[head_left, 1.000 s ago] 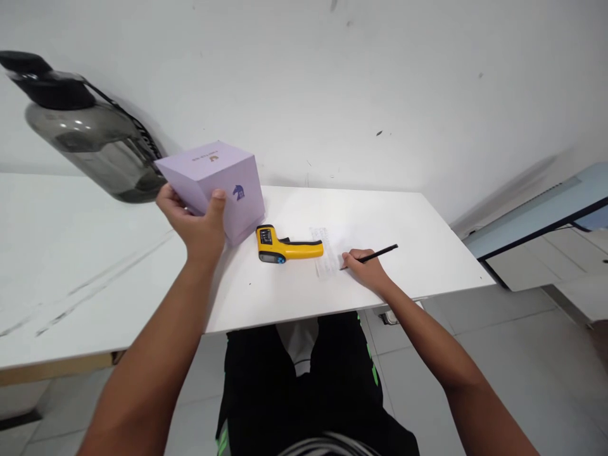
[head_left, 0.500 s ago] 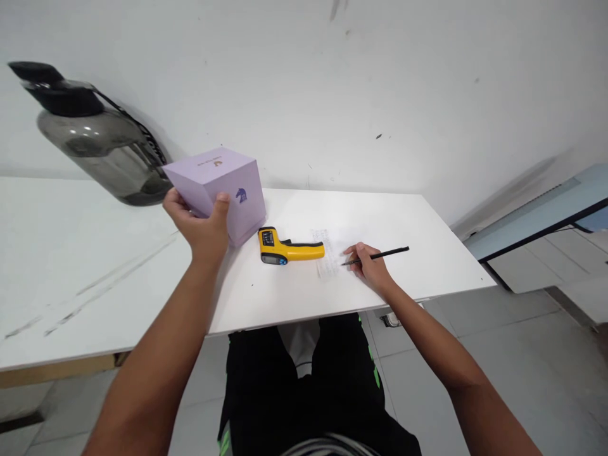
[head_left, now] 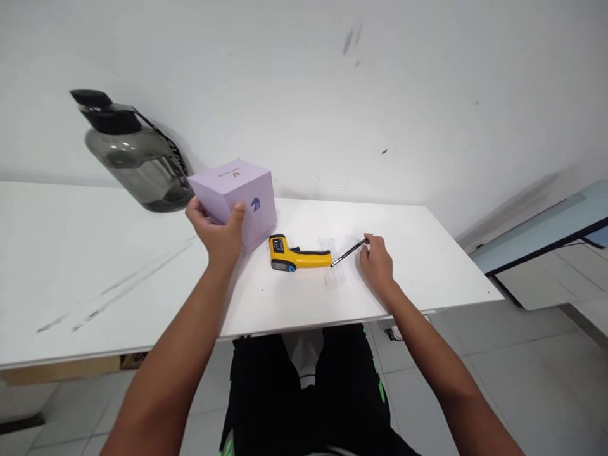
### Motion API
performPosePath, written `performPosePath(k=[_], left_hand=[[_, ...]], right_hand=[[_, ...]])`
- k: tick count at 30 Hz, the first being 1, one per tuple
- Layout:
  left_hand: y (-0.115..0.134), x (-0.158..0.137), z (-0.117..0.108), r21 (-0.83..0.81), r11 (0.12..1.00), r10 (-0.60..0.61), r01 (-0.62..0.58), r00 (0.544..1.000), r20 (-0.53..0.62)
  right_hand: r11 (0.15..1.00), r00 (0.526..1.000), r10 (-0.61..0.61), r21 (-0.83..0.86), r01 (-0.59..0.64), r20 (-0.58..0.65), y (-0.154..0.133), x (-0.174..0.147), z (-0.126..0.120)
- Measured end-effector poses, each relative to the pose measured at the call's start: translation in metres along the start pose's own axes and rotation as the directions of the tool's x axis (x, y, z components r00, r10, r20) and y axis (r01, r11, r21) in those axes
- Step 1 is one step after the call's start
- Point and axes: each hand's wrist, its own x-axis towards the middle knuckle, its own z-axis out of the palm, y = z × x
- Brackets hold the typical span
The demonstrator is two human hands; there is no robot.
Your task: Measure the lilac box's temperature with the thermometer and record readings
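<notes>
At the far left: grey translucent plastic bottle [head_left: 140,161] with black lid, near the wall.
Left hand [head_left: 217,237]: thumb and fingers grasping a lilac cube-shaped box [head_left: 261,220]; contact with the white table [head_left: 413,263] unclear.
Centre: yellow-and-black pistol-shaped plastic thermometer [head_left: 301,258], lying flat, its handle partly over a thin white paper slip [head_left: 335,277].
Right hand [head_left: 377,261]: fingertips pinching a slim black pen [head_left: 350,251], its left end beside the handle.
Step in hand: apparently handling the pen by the slip, box steadied.
Next move: seems to call for a controlled pen grip.
</notes>
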Motion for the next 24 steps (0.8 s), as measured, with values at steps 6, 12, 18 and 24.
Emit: performPosePath(k=[6, 12, 18, 24], left_hand=[[0.005, -0.002, -0.004, 0.039, 0.999, -0.016, 0.016, 1.000, 0.009], [0.004, -0.003, -0.007, 0.067, 0.997, -0.030, 0.029, 0.999, 0.020], [0.006, -0.005, -0.008, 0.058, 0.997, -0.060, 0.059, 0.998, 0.013], [0.002, -0.010, -0.008, 0.091, 0.995, -0.059, 0.051, 0.995, 0.078]], right_hand=[[0.977, 0.966, 0.091, -0.209, -0.040, 0.240, -0.036, 0.041, -0.007], [0.915, 0.765, -0.402, 0.194, 0.353, 0.504, -0.097, 0.040, -0.005], [0.897, 0.594, -0.421, 0.219, 0.383, 0.685, -0.126, 0.020, 0.012], [0.887, 0.620, -0.460, 0.351, 0.300, 0.635, -0.117, 0.009, 0.018]])
